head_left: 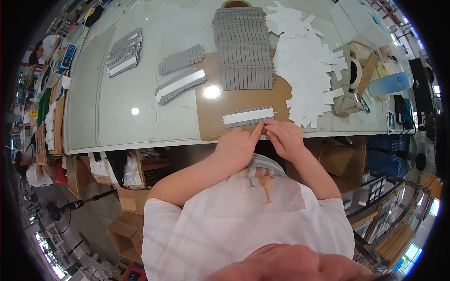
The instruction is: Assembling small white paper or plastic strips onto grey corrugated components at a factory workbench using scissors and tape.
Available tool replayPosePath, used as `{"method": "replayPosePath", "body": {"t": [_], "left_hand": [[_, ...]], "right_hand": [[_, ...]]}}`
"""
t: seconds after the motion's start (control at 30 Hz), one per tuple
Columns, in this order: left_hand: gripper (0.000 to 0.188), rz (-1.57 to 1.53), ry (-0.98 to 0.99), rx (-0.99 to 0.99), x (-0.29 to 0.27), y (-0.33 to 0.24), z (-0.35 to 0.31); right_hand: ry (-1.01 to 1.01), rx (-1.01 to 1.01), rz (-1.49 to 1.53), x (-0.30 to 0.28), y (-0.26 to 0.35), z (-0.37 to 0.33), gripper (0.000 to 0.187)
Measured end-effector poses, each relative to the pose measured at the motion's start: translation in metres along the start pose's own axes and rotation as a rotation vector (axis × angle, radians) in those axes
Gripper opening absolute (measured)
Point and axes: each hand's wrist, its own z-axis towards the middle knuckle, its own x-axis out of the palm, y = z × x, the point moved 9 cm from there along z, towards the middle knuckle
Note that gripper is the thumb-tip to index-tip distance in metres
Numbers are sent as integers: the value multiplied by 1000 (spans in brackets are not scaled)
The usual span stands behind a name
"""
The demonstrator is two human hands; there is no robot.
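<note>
Where a white band (248, 115) lies, grey segmented strip (243, 124)

Bright light here, two glare spots burn on the tabletop (176, 129), windows (413, 252) blaze, edges curve into black!

Surface (173, 125): cardboard sheet (209, 107) on it, bearing segmented strip (237, 124). From strip: stacked segmented strips (244, 54), 12 o'clock; loose paper strips (302, 70), 2 o'clock; bottle (389, 84), 3 o'clock; strip bundles (182, 86), 10 o'clock.
</note>
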Motion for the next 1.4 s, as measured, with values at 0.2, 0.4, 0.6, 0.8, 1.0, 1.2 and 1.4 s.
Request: {"method": "replayPosePath", "body": {"t": [0.2, 0.4, 0.6, 0.8, 1.0, 1.2, 1.4], "left_hand": [[68, -5, 70, -19, 6, 3, 2], [68, -23, 98, -31, 6, 4, 3], [67, -23, 86, -28, 5, 4, 2], [57, -96, -86, 8, -7, 4, -9], [16, -330, -163, -213, -30, 33, -21], [21, -458, 58, -406, -40, 64, 8], [26, -383, 175, -398, -37, 75, 24]], "right_hand": [[22, 30, 6, 3, -2, 1, 11], [27, 51, 37, 3, -4, 3, 9], [10, 62, 56, 3, -6, 2, 8], [-64, 87, 116, -3, -7, -4, 7], [-119, 490, 32, -4, -24, -15, 6], [-212, 750, 99, 5, -47, -16, 10], [-239, 633, -43, 3, -39, -11, 9]]}}
